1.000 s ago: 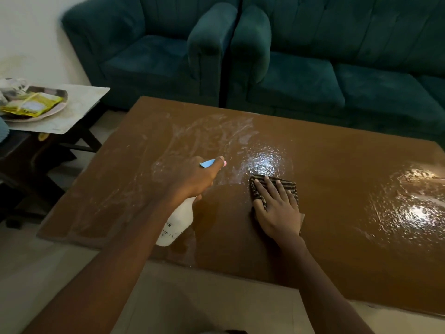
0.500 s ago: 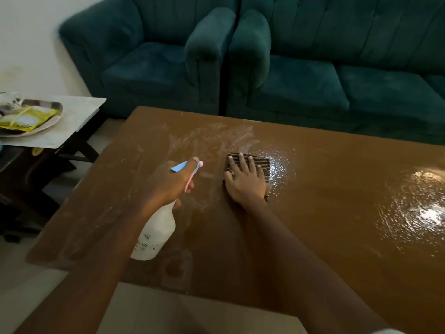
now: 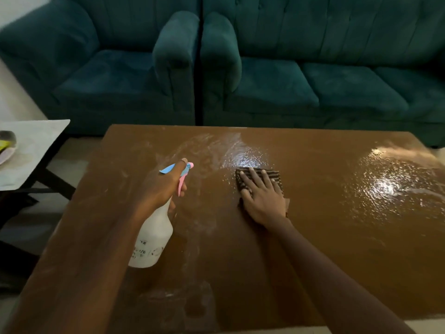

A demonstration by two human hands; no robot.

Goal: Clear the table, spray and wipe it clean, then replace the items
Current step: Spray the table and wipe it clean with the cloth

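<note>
The brown table (image 3: 313,249) fills the view, with wet shiny patches at its middle and right and dull streaks on the left. My left hand (image 3: 160,186) grips the neck of a white spray bottle (image 3: 153,239) with a blue and pink trigger head, held above the table's left half. My right hand (image 3: 262,196) presses flat, fingers spread, on a dark striped cloth (image 3: 273,174) at the table's middle, just below the wet patch.
A teal armchair (image 3: 108,68) and a teal sofa (image 3: 325,68) stand close behind the table. At the left is a pale side table (image 3: 36,145) with a plate (image 3: 6,150) at the frame's edge. Light floor shows in the gaps.
My right hand slid the cloth away across the table, then right, now just below the central wet patch. The left hand kept hold of the bottle. The camera moved closer.
</note>
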